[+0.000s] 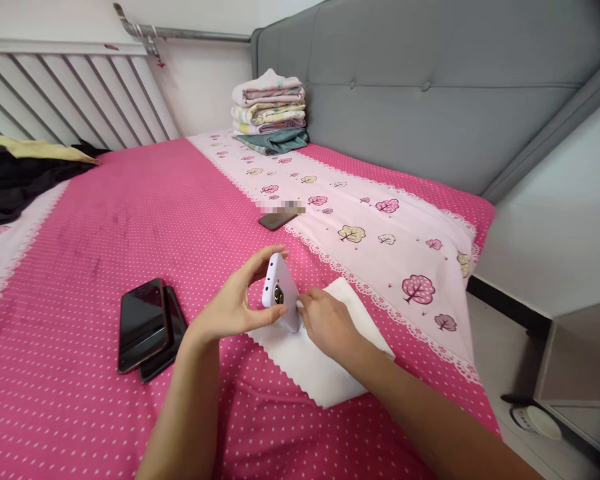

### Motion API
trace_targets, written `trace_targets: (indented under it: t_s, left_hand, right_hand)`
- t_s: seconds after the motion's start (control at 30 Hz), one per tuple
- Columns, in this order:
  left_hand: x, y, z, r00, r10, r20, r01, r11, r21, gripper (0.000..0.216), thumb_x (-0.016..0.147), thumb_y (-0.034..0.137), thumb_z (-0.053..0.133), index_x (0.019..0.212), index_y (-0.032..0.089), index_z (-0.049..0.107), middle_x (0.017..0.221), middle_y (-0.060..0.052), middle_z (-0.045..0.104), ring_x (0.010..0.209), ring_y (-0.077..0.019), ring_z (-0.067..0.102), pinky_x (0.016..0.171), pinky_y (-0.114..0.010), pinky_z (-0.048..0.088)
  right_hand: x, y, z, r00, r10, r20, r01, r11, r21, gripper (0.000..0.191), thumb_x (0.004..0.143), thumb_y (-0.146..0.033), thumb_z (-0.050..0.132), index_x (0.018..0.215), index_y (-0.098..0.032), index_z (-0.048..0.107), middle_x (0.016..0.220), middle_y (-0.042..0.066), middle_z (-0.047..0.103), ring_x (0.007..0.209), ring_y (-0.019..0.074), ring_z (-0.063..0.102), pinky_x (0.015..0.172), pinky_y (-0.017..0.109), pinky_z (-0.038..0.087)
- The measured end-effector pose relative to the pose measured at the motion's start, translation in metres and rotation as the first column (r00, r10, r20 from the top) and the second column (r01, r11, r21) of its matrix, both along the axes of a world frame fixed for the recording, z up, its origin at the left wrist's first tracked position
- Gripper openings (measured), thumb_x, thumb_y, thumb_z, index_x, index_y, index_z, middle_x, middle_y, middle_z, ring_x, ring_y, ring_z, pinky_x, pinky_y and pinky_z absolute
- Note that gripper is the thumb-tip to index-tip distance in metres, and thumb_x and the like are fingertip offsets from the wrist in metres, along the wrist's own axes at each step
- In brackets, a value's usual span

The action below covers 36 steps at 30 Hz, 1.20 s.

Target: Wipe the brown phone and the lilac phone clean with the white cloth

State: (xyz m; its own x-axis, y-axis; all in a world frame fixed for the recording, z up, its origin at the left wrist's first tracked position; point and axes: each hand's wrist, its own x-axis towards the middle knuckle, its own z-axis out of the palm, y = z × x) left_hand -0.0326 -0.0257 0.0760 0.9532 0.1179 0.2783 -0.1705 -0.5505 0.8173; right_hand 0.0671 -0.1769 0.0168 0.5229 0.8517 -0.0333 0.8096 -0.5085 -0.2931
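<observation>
A phone in a pale lilac case [286,293] stands tilted on its edge, its camera lenses and end holes facing me. My left hand [237,300] grips it, thumb against the lens side and fingers over the top. Close against its right side is my right hand [327,320], fingers curled and pinched together. A bit of white shows at those fingertips, apparently part of the white cloth [325,380] with a zigzag edge, which lies spread under the phone and hand. The right fingertips are partly hidden, and so is the phone's far face.
Left of my arm, a dark phone [143,323] overlaps a second black phone [167,353]. Another dark phone [279,219] lies farther back on the pink dotted bedspread [145,200]. Folded cloths [270,110] are stacked by the grey headboard [430,87]. Black clothing [15,180] lies far left.
</observation>
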Motion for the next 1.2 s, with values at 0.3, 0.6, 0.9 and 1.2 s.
trace_targets:
  t_s: [0.3,0.6,0.9,1.2]
  left_hand:
    - [0.0005,0.0002,-0.0013,1.000,0.013,0.007,-0.013,1.000,0.018,0.075,0.072,0.028,0.071,0.137,0.025,0.035,0.138,-0.012,0.044,0.121,-0.0293,0.047,0.106,-0.046,0.036]
    - [0.0004,0.0002,-0.0005,1.000,0.022,-0.012,-0.022,1.000,0.008,0.076,0.071,0.027,0.071,0.138,0.025,0.035,0.137,-0.011,0.045,0.119,-0.0285,0.049,0.106,-0.045,0.036]
    - [0.0009,-0.0013,-0.0006,1.000,0.016,-0.003,-0.016,1.000,-0.003,0.074,0.072,0.027,0.070,0.137,0.024,0.035,0.138,-0.012,0.044,0.119,-0.0279,0.049,0.107,-0.045,0.035]
    - [0.0005,0.0000,-0.0023,1.000,0.021,-0.006,-0.021,1.000,0.004,0.076,0.072,0.027,0.071,0.138,0.025,0.034,0.139,-0.011,0.043,0.118,-0.0285,0.049,0.106,-0.045,0.036]
  right_hand:
    - [-0.0001,0.0001,-0.0004,1.000,-0.005,0.000,0.005,1.000,-0.013,0.025,0.094,-0.022,0.038,0.099,-0.017,0.062,0.098,0.009,0.062,0.093,0.0213,0.059,0.072,0.029,0.043]
    - [-0.0002,0.0007,-0.0005,1.000,-0.009,0.006,0.009,1.000,-0.006,0.024,0.093,-0.021,0.039,0.098,-0.017,0.062,0.098,0.009,0.063,0.093,0.0214,0.059,0.073,0.029,0.043]
    - [-0.0004,0.0007,0.0000,1.000,-0.010,0.007,0.010,1.000,-0.020,0.024,0.093,-0.021,0.039,0.100,-0.017,0.062,0.100,0.009,0.063,0.094,0.0213,0.059,0.073,0.029,0.043]
    - [-0.0007,0.0002,0.0004,1.000,-0.011,0.014,0.011,1.000,-0.017,0.024,0.093,-0.021,0.038,0.099,-0.017,0.062,0.100,0.009,0.063,0.094,0.0209,0.059,0.072,0.029,0.043]
